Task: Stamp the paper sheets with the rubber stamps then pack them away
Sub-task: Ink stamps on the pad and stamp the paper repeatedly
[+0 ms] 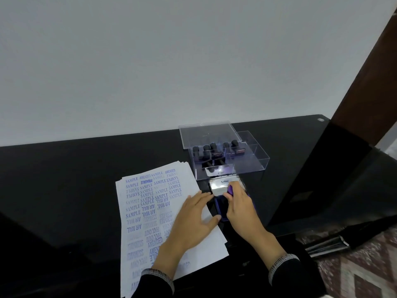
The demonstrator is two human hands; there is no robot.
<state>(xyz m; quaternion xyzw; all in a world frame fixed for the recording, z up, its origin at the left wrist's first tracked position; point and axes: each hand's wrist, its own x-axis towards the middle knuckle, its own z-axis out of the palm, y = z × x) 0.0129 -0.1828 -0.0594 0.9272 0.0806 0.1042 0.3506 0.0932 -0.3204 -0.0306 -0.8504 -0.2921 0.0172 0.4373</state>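
While the left hand (194, 214) is lying flat on the paper sheets (150, 211), the right hand (238, 203) is pinching the ink pad (225, 190) lid; the box (232, 155) is sitting just beyond.

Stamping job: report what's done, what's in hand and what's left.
Done: the top paper sheet is covered in blue imprints, and several stamps stand in the clear box. In hand: the right hand is on the open ink pad; the left hand rests flat on the sheet. Left: shutting the pad, packing away.
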